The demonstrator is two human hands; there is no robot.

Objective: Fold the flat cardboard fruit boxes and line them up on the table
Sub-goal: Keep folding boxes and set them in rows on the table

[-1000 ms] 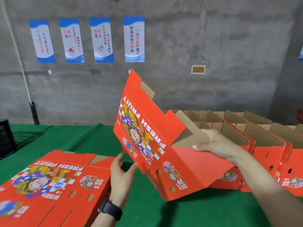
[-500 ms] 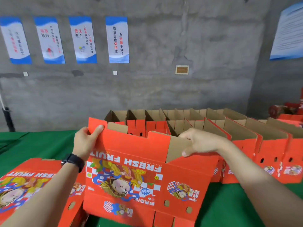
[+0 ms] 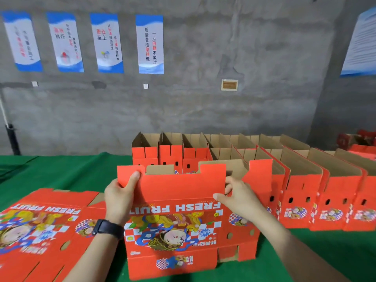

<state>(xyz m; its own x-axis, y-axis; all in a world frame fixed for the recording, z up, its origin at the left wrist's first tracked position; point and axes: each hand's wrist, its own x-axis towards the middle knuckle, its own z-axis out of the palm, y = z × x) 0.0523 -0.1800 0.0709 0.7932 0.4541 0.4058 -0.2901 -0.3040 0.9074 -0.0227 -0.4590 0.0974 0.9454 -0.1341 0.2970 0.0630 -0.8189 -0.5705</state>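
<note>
A red "FRESH FRUIT" cardboard box (image 3: 175, 224) stands upright in front of me on the green table (image 3: 61, 171), its printed side facing me upside down. My left hand (image 3: 120, 198) grips the box's upper left edge, thumb over the red top flap. My right hand (image 3: 236, 197) pinches the right end of that same top flap. A stack of flat unfolded boxes (image 3: 40, 226) lies to the left. Rows of folded open boxes (image 3: 305, 192) stand behind and to the right.
A grey concrete wall with several blue-and-white posters (image 3: 149, 43) rises behind the table. A black post (image 3: 12, 139) stands at the far left. More red cartons (image 3: 364, 141) sit at the far right. Green cloth shows at the left rear and the front right.
The box has swung from tilted in the air to upright and square before me. My left hand rose to its top left edge, and my right hand shifted onto the front top flap.
</note>
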